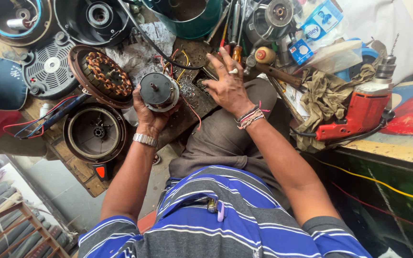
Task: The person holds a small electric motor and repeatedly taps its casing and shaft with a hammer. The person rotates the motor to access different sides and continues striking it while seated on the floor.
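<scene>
Left hand (148, 113) gripped a small round motor (158, 91) from below, fingers wrapped around its body, shaft end facing up, held just above the cluttered wooden surface (75, 167). Right hand (228, 86) was open, fingers spread, palm down over the surface's far side, holding nothing, fingertips near a bundle of screwdrivers (233, 36). A copper-wound stator (103, 76) sat just left of the motor, nearly touching it. Below that lay a round dark housing (95, 132). A black cable (151, 43) ran across behind the motor. A red electric drill (364, 110) lay well to the right on a crumpled rag (323, 98). A teal bucket (190, 19) stood at the far edge.
</scene>
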